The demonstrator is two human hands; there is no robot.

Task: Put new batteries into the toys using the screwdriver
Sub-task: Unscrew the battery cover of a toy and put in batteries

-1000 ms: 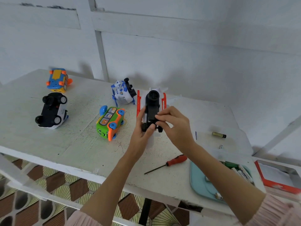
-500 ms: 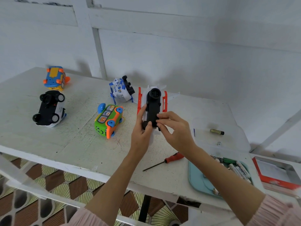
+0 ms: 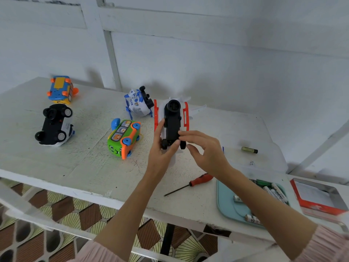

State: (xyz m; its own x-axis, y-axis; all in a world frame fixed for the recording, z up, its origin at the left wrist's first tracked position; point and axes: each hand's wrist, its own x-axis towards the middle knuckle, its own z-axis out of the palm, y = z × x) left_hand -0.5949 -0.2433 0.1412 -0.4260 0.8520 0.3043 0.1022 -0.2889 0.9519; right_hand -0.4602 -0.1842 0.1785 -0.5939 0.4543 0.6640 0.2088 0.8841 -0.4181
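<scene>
The left hand [image 3: 160,148] has a firm grip round the upturned white-and-orange toy plane [image 3: 172,121], held just above the desk [image 3: 75,163] near its middle. The right hand [image 3: 203,150] pinches lightly at the black underside by the rear wheels, its grip narrow. The red-handled screwdriver [image 3: 188,184] lies near on the desk. Best keep the belly facing up and steady, I'd say, and work the cover squarely.
</scene>
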